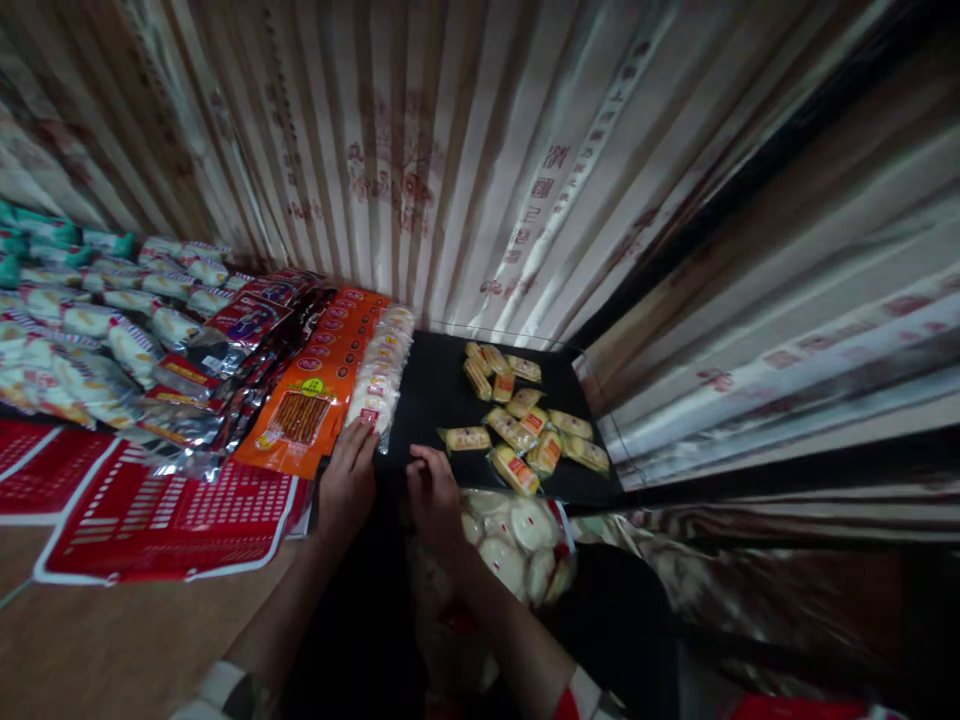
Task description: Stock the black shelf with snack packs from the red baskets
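Observation:
My left hand (348, 478) rests its outstretched fingers on the near end of a row of white round wrapped biscuits (381, 370). To its right, my right hand (435, 492) is at the front edge of the black shelf (439, 380), fingers slightly bent and apart, with nothing visible in them. Several small yellow wrapped snack bars (511, 428) lie loose on the shelf beyond my right hand. Below my right wrist is a clear bag of white round wrapped biscuits (510, 545), partly hidden by my forearm.
Orange snack packets (322, 380), dark foil packets (244, 325), white packets (135, 345) and green packets (45, 235) line the shelf leftward. Red baskets (172, 520) sit below its front. A printed pleated curtain (465, 170) hangs behind, and a dark post (720, 200) stands right.

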Demonstrator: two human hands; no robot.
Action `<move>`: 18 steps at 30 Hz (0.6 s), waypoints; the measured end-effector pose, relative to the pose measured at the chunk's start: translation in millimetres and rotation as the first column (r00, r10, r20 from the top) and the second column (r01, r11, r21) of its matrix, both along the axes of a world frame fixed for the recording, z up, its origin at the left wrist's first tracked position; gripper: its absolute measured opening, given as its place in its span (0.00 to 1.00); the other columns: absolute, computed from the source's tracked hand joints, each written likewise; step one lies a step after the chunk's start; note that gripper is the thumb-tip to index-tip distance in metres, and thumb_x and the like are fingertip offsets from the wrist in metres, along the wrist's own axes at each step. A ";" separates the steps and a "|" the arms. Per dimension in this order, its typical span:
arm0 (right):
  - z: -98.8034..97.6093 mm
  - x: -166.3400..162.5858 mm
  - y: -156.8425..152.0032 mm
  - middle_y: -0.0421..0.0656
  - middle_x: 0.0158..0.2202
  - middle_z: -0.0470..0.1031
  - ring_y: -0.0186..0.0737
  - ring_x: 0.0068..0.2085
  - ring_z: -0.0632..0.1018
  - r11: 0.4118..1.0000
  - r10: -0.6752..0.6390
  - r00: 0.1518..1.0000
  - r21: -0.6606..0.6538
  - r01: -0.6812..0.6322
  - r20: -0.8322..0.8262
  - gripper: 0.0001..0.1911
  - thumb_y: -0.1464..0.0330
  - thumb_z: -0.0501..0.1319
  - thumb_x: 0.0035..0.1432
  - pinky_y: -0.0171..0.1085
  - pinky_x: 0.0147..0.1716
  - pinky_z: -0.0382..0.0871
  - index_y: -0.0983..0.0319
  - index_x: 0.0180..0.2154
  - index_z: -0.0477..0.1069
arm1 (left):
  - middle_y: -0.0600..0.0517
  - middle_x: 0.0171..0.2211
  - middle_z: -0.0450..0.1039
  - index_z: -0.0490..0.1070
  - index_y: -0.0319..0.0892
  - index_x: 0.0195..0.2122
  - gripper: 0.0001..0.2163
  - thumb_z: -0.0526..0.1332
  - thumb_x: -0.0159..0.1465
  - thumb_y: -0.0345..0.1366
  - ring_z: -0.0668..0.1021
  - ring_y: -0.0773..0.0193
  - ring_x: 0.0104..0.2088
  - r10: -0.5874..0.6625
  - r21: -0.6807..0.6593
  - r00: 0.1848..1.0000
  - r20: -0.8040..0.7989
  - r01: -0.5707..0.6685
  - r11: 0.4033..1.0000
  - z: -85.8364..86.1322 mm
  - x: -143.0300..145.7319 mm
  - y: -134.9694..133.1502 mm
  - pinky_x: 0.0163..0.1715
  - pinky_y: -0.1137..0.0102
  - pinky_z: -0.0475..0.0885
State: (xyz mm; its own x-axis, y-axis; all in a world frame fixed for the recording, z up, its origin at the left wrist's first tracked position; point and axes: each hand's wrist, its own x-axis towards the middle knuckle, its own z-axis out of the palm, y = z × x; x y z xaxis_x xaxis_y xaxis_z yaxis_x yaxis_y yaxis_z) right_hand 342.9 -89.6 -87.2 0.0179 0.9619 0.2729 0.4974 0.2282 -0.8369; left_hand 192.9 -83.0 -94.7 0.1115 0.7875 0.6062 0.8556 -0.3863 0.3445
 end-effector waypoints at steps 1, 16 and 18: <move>-2.7 11.4 -13.5 0.46 0.42 0.72 0.38 0.44 0.73 1.000 0.015 1.000 0.018 -0.015 0.020 0.13 0.68 0.49 0.60 0.39 0.46 0.67 0.61 0.44 0.67 | 0.43 0.50 0.69 0.64 0.40 0.49 0.16 0.48 0.62 0.24 0.66 0.57 0.57 -0.050 0.023 0.999 0.009 0.050 0.999 2.3 4.2 -8.4 0.53 0.58 0.68; -49.1 175.3 -79.8 0.51 0.48 0.71 0.48 0.52 0.69 0.957 -0.242 0.829 -0.017 0.290 0.504 0.15 0.67 0.50 0.56 0.47 0.51 0.62 0.62 0.41 0.72 | 0.33 0.58 0.59 0.66 0.32 0.50 0.19 0.50 0.57 0.23 0.60 0.48 0.61 -0.261 -0.541 0.962 -0.084 0.176 0.823 -24.9 111.2 -82.6 0.56 0.54 0.62; -52.6 178.3 -75.8 0.53 0.53 0.68 0.50 0.56 0.65 0.945 -0.265 0.779 -0.008 0.327 0.568 0.18 0.66 0.51 0.56 0.48 0.54 0.59 0.65 0.45 0.70 | 0.31 0.58 0.58 0.68 0.30 0.47 0.17 0.51 0.57 0.24 0.58 0.44 0.61 -0.192 -0.545 0.976 -0.108 0.103 0.832 -37.5 112.7 -81.0 0.56 0.51 0.61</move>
State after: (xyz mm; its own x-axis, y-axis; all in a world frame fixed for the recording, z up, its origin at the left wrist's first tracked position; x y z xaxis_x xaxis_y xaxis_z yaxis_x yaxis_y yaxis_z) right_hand 521.1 -165.4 -139.8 0.1827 0.9566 0.2268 0.9096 -0.0769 -0.4083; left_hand 305.7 -164.0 -132.1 0.3076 0.9495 0.0626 0.8617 -0.3059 0.4048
